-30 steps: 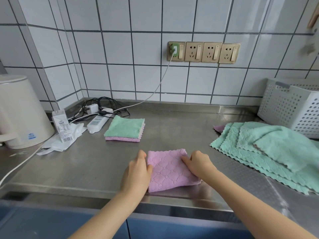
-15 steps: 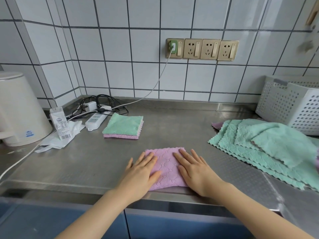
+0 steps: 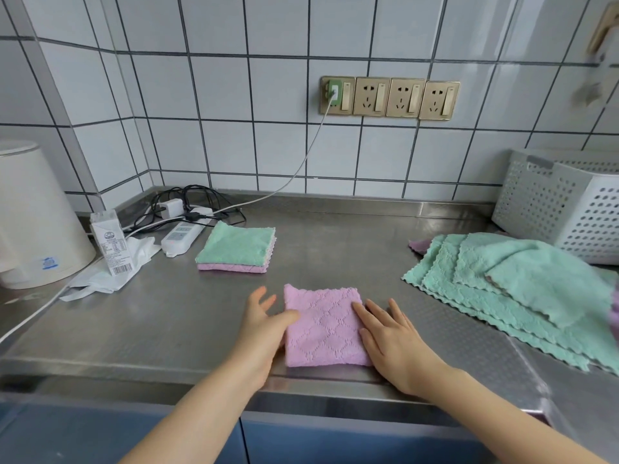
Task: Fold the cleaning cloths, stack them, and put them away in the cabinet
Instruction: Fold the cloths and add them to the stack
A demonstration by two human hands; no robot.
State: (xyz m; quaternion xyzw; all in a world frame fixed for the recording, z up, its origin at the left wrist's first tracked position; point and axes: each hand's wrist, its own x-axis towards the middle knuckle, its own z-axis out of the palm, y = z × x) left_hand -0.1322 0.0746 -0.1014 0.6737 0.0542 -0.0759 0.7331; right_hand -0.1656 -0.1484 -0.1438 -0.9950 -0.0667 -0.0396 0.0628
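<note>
A folded pink cloth (image 3: 323,326) lies flat near the front edge of the steel counter (image 3: 351,249). My left hand (image 3: 264,329) sits at its left edge with straight fingers and the thumb touching the cloth. My right hand (image 3: 392,339) rests flat on its right side, fingers spread. Behind and to the left sits a small stack of folded cloths (image 3: 237,247), green on top of pink. To the right a pile of unfolded green cloths (image 3: 512,289) is spread out, with a pink corner showing at its far left.
A white perforated basket (image 3: 566,202) stands at the back right. A cream kettle (image 3: 37,216), a small carton (image 3: 112,242), crumpled white plastic and a power strip (image 3: 182,234) with cables crowd the back left. Blue cabinet fronts (image 3: 335,443) run below the counter edge.
Both hands went from gripping the pink cloth to pressing it flat, then slid apart to its left and right edges. The cloth now lies squarer.
</note>
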